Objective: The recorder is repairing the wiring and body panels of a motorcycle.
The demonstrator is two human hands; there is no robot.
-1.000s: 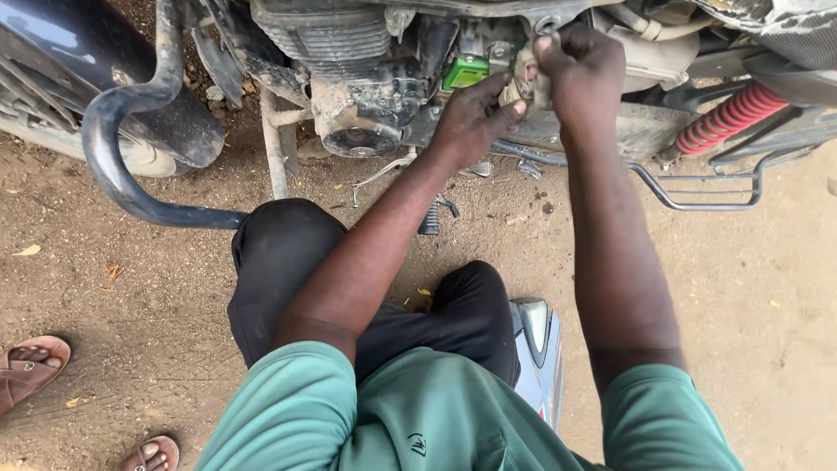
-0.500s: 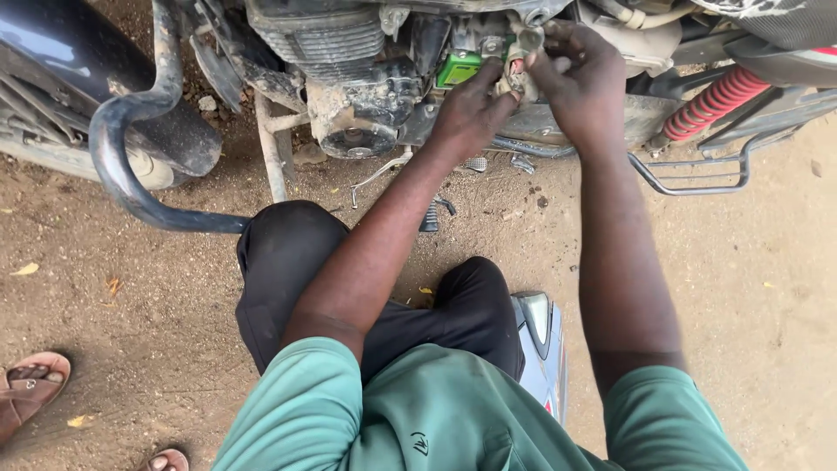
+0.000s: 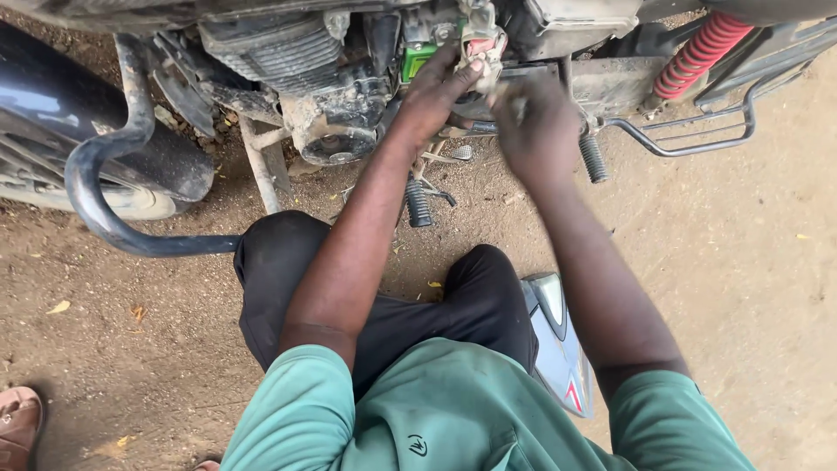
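I crouch on dirt in front of a motorcycle engine. My left hand reaches up to a small pale metal part with a red patch beside a green piece; its thumb and fingers pinch that part. My right hand hangs just below and to the right of the part, curled and blurred by motion, with a pale sliver showing at its knuckles. What it holds, if anything, is hidden.
A black crash bar curves at the left before the tyre. Ribbed foot pegs stick out below my hands. A red shock spring is top right. A grey panel lies by my knee. Another person's sandalled foot is bottom left.
My right hand has come off the pale part and dropped lower, now blurred. My left hand stays on the part. The view has moved closer to the engine.
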